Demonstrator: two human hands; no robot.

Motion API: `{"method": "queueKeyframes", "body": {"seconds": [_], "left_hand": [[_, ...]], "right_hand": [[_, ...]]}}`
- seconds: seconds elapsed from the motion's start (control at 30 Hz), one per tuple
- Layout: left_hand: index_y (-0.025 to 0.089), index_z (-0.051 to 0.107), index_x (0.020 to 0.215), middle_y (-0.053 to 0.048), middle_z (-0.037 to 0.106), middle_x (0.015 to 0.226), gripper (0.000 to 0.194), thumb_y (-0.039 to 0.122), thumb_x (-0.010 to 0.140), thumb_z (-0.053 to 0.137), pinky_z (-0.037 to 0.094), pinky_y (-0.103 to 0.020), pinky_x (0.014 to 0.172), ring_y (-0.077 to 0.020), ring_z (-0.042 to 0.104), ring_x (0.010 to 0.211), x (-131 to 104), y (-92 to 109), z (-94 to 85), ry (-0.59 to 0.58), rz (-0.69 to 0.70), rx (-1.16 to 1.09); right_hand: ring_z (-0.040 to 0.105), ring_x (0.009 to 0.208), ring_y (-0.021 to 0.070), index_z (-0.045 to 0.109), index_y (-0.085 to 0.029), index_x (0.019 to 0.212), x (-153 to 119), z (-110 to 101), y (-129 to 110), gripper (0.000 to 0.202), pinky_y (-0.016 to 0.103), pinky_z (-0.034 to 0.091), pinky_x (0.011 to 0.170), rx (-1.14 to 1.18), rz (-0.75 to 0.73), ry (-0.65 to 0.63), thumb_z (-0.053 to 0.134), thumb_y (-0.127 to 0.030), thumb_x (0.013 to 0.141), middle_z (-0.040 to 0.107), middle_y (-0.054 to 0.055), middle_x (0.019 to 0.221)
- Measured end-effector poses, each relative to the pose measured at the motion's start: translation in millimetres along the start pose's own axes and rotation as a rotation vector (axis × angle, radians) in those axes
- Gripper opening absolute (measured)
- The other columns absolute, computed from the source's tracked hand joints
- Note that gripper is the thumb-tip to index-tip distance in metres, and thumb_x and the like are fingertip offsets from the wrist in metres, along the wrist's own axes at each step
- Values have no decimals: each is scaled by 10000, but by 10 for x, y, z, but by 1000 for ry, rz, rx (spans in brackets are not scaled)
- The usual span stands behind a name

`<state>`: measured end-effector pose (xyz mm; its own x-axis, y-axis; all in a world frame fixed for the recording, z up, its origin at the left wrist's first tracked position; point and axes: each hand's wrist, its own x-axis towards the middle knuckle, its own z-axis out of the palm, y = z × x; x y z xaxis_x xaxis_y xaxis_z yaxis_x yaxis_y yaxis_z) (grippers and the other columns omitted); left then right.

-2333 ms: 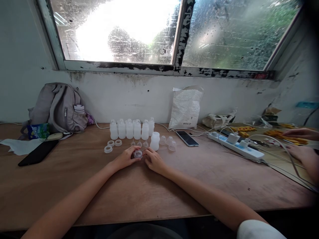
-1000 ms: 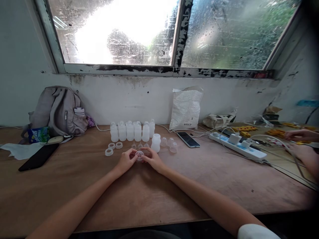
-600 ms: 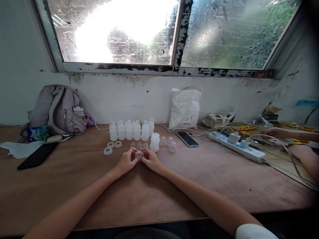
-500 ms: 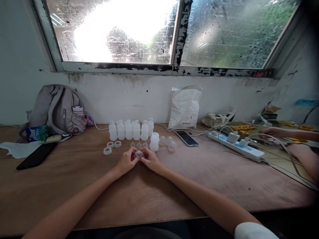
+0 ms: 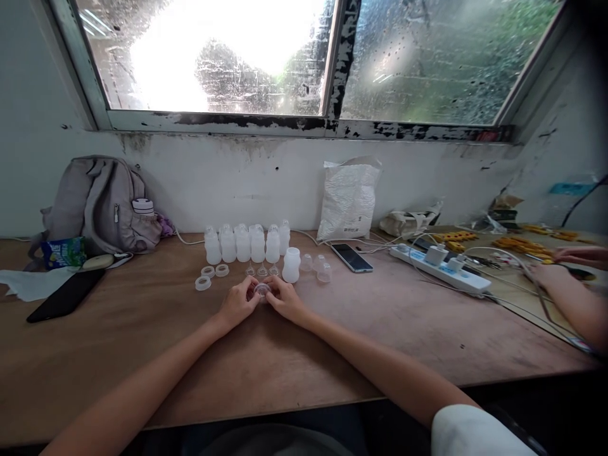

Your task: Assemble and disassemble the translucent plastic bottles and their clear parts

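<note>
Between the fingertips of my left hand [image 5: 241, 299] and my right hand [image 5: 286, 300], a clear baby bottle nipple in a ring [image 5: 261, 290] is gripped from both sides, low over the table. Just behind it stand three clear nipples [image 5: 261, 270]. An uncapped white baby bottle [image 5: 291, 265] is upright behind my right hand. To its right lie three translucent caps [image 5: 323, 273]. Beyond my left hand are three white screw rings [image 5: 203, 283]. Farther back, several capped bottles [image 5: 243, 244] form a row.
A phone [image 5: 351, 258] and a white power strip [image 5: 439, 271] with cables lie to the right. A silver-white bag [image 5: 349, 199] leans on the wall. At left are a grey backpack [image 5: 102, 202] and a black phone-like slab [image 5: 66, 296]. Another person's hands [image 5: 553, 278] work at far right.
The view has shifted slightly. My hands stay together around the nipple and ring, which looks a little more tilted. The other person's hands at far right have moved.
</note>
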<state>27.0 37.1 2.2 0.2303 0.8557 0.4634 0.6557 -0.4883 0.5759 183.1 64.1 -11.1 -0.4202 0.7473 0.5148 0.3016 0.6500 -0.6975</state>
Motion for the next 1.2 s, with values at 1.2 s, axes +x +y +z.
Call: {"method": "queueKeyframes", "body": {"seconds": [1.2], "left_hand": [[195,434,801,8,522,659,96,183,705,438,380,-231,562,-135,514,588,-71,166,68,-46,117,122]], "right_hand": [[454,514,94,480,-186,771,-20,-14,39,148,174,306,483,-102,74,-3,473,-111,644,508,-50,557]]}}
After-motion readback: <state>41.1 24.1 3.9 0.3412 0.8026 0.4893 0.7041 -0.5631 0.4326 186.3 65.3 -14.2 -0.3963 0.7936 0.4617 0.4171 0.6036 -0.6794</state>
